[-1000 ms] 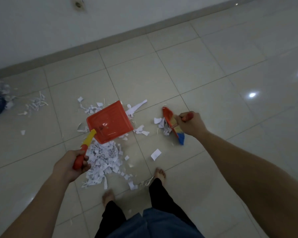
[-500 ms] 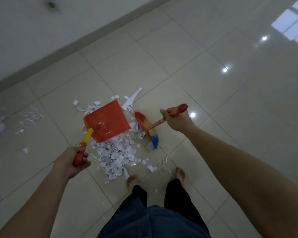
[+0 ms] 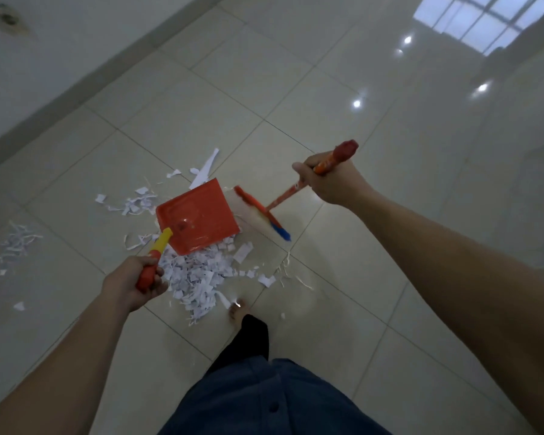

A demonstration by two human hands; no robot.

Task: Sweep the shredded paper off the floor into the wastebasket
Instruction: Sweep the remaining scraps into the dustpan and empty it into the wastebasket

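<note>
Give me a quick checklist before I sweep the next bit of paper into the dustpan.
1. Left hand grips the dustpan handle: ok.
2. Right hand grips the broom handle: ok.
3. Dustpan lip flat on the floor: cannot tell.
4. Main paper pile in front of the pan's mouth: not ok, it lies by the handle.
5. Bare foot clear of the pile: not ok, it is at the pile's edge.
6. Wastebasket within view: not ok.

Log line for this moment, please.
left hand: holds dustpan | right hand: holds brush | paper: on floor
</note>
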